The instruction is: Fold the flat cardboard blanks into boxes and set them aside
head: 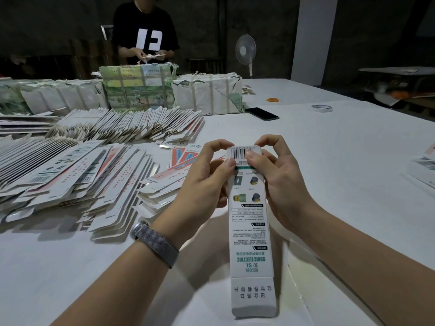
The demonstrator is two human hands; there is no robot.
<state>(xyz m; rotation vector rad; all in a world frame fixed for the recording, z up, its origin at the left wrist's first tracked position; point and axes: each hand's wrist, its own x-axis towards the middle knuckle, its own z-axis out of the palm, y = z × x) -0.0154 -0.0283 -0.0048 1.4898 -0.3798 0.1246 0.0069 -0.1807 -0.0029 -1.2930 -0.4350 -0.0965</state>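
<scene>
Holding a long white box (pixel 249 220) at the frame's centre above the white table (pixel 341 161), we grip its far end with both hands: left hand (pixel 202 182) and right hand (pixel 280 180) each pinch beside the barcode. Flat blanks (pixel 77 175) lie heaped at nine o'clock, wrapped bundles (pixel 141 88) at eleven, a phone (pixel 261 113) at twelve.

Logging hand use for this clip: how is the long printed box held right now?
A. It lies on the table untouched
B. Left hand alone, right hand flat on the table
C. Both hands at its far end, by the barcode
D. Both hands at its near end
C: the left hand and right hand both pinch the box at its far, barcode end, while its near end hangs free toward the camera.
</scene>
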